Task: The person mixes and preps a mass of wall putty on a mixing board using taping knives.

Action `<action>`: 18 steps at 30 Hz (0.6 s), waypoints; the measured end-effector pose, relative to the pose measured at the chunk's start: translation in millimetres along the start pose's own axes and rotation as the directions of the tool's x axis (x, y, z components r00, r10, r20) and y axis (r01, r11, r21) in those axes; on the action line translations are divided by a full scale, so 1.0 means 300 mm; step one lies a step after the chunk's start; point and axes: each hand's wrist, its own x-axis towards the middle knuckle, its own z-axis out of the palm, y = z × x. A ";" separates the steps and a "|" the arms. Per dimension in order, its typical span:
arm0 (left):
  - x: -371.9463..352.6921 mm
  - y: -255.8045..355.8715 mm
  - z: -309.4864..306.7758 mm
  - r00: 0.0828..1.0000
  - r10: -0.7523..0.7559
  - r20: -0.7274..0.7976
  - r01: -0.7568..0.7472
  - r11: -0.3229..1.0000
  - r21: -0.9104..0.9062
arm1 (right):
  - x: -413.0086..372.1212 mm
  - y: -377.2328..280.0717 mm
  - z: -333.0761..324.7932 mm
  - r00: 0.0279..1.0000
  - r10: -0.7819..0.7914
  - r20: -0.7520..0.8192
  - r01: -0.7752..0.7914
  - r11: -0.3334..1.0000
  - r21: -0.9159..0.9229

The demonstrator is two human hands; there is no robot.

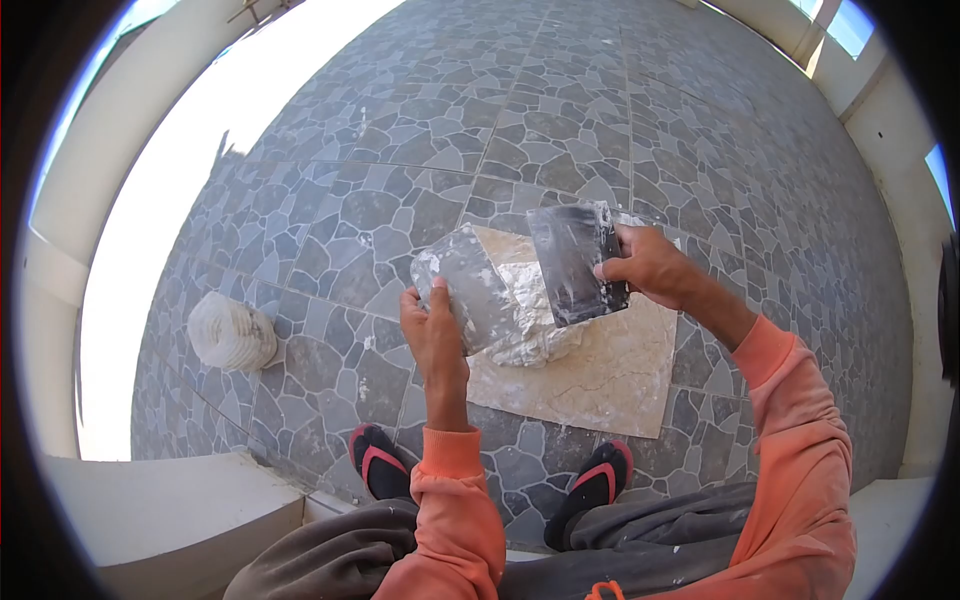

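Observation:
In my left hand (pixel 432 335) is a flat grey putty blade (pixel 468 285), gripped at its left edge, thumb on top; white smears cover it. My right hand (pixel 655 268) pinches a dark rectangular putty blade (pixel 572 262) by its right edge, with white residue along that side. Between and below the two blades lies a heap of white putty (pixel 535 345), partly hidden by them. The heap rests on a beige marbled tile (pixel 610 385) on the floor. Both blades are tilted over the heap, the grey one overlapping its left side in this view.
A whitish ribbed roll or container (pixel 232 332) stands on the stone-patterned floor (pixel 400 210) at left. My feet in flip-flops (pixel 592 482) are just in front of the tile. A pale ledge (pixel 180 500) is at lower left, and walls border the floor on both sides.

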 end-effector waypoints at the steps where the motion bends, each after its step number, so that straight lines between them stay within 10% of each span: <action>1: 0.001 -0.002 -0.001 1.000 -0.003 0.005 0.003 1.000 -0.002 | 0.000 0.001 0.005 1.000 0.008 -0.002 -0.008 1.000 -0.007; 11: -0.007 0.006 0.004 0.998 -0.054 0.010 0.055 0.992 -0.111 | -0.031 -0.060 0.106 0.995 -0.084 0.049 0.083 0.996 0.014; 18: 0.001 -0.017 0.002 0.979 -0.186 0.088 0.204 0.937 -0.283 | -0.050 -0.067 0.192 0.789 -0.612 0.054 0.502 0.590 -0.632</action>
